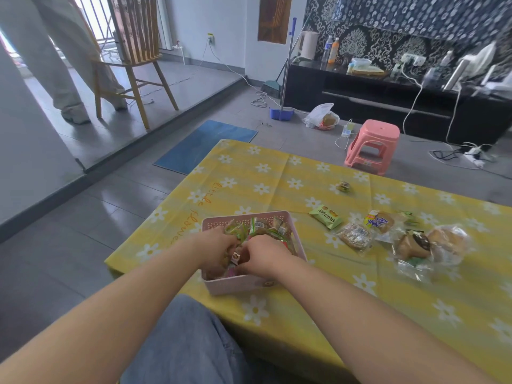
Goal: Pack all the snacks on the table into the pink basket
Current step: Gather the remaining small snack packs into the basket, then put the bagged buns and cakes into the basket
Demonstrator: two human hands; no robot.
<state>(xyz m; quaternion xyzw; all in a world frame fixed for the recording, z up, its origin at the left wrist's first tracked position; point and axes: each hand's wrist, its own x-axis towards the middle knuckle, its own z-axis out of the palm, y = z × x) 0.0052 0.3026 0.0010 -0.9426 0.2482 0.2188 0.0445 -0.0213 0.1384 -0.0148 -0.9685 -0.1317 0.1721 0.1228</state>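
While both hands work inside the basket (250,284), snacks wait on the table (277,173) to its right.

The left hand (219,245) and right hand (263,254) meet over the heaped packets, fingers curled among them, probably pressing or shifting them to make room; what either grips I cannot tell. The basket stands near the table's front left edge, within easy reach. Further right lie a green packet (325,217), clear-wrapped cakes (356,236), buns (432,245), and one small sweet (343,186) apart, farther back.

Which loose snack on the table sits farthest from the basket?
The small wrapped snack, alone near the table's far edge, toward the pink stool. The others cluster right of the pink basket.
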